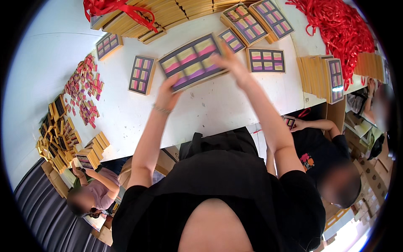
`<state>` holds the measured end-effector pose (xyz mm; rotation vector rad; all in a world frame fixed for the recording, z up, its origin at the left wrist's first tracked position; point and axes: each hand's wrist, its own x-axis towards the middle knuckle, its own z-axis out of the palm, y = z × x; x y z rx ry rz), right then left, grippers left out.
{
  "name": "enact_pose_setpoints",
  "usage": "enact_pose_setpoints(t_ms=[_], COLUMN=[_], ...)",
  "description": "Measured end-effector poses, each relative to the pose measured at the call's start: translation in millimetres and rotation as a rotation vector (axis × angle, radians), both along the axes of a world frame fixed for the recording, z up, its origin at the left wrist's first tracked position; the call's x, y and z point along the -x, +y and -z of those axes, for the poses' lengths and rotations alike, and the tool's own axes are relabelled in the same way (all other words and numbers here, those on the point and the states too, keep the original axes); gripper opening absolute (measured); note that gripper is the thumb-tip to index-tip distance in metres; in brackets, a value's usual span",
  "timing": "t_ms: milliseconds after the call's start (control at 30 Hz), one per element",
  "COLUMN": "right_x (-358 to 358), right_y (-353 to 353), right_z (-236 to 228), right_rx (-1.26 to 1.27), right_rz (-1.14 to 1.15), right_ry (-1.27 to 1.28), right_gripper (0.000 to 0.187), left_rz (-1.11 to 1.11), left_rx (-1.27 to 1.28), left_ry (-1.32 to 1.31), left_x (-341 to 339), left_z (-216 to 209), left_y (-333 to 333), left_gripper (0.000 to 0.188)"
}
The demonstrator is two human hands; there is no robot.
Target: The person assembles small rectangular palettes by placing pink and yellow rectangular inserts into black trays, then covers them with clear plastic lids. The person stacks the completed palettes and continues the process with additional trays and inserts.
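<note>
Over the white table I hold up a flat box (187, 66) with gold edges, tilted, its dark lid showing six windows of pink, yellow and purple. My left hand (169, 91) grips its lower left corner, fingers partly hidden. At the right end, my right hand (231, 68) is closed around the edge, slightly blurred. A similar box (142, 74) lies just left of it on the table. Beyond my right hand lie another box (266, 61) and a smaller-looking one (232, 40), partly covered by a neighbouring box (245, 25).
Rows of gold-edged boxes (176, 14) line the far side, with red ribbon (121, 8) on top. A red ribbon heap (336, 31) and a box stack (321, 80) stand right. Small coloured pieces (86, 88) are scattered left. People work at left (100, 191) and right (325, 147).
</note>
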<state>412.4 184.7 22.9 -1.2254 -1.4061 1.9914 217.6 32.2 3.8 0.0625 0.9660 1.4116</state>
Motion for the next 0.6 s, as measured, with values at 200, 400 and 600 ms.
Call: enact_pose_setpoints(t_ms=[200, 400, 600], right_x=[-33, -47, -33], right_y=[96, 78, 59], right_z=[12, 18, 37], right_rx=[0.217, 0.308, 0.290], right_rz=[-0.019, 0.059, 0.049], right_ry=[-0.051, 0.078, -0.112], right_gripper=[0.078, 0.099, 0.107], left_rz=[0.019, -0.329, -0.235], left_rx=[0.112, 0.168, 0.073], left_ry=[0.118, -0.501, -0.341], left_x=[-72, -89, -49], left_z=[8, 32, 24], left_y=[81, 49, 96], left_gripper=[0.073, 0.103, 0.080])
